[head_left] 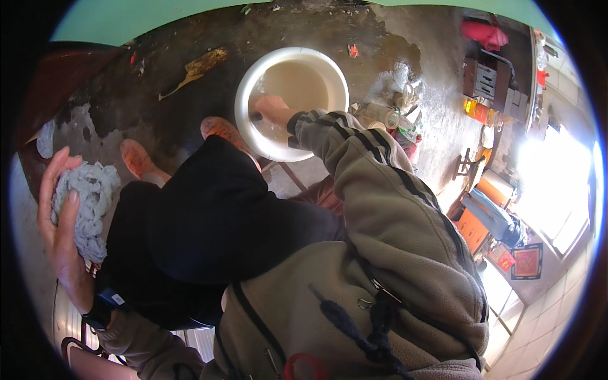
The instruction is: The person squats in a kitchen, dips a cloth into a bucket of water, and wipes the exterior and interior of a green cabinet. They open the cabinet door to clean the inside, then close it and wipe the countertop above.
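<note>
My left hand (56, 215) is out at the left, its fingers curled around a crumpled, pale grey-blue cloth (95, 202). Ahead of my knees, a round white bucket (243, 101) stands on the floor with cloudy, brownish water (303, 85) in it. My right hand (273, 111) reaches down inside this bucket near its left wall. The fingers of that hand are lost in the water and shadow, so what they touch or hold is hidden.
On the dark, wet-stained floor (183, 104) lies a worn yellow-brown brush-like object (201, 67). My orange shoes (221, 128) are left of the bucket. Clear bottles and bags (389, 117) crowd its right side. Farther right are a yellow-liquid bottle (478, 113) and furniture.
</note>
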{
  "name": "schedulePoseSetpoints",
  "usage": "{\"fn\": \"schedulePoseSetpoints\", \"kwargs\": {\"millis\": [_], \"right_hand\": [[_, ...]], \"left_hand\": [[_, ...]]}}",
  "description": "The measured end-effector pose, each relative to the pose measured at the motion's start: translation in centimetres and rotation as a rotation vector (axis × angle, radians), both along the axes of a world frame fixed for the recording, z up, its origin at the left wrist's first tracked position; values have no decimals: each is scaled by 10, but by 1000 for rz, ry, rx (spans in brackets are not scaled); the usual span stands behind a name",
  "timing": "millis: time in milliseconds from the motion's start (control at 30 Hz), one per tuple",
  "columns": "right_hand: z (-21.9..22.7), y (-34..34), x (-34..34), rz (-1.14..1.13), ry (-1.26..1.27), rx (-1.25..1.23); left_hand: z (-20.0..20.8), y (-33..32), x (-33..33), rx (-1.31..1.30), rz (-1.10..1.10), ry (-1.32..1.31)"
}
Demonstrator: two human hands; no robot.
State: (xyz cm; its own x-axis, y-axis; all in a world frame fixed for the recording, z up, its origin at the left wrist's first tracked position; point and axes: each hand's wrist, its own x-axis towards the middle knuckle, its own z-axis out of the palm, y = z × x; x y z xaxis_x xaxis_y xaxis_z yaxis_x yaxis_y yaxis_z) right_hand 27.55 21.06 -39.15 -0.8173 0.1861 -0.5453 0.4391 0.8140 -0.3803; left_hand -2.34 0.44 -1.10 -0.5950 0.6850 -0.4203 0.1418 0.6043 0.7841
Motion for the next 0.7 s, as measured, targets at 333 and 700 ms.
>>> {"fn": "schedulePoseSetpoints", "kwargs": {"millis": [333, 700], "right_hand": [[8, 62, 9, -220, -101, 165], [3, 17, 54, -77, -202, 10]], "left_hand": [[0, 0, -1, 17, -30, 20], [2, 1, 0, 37, -1, -27]]}}
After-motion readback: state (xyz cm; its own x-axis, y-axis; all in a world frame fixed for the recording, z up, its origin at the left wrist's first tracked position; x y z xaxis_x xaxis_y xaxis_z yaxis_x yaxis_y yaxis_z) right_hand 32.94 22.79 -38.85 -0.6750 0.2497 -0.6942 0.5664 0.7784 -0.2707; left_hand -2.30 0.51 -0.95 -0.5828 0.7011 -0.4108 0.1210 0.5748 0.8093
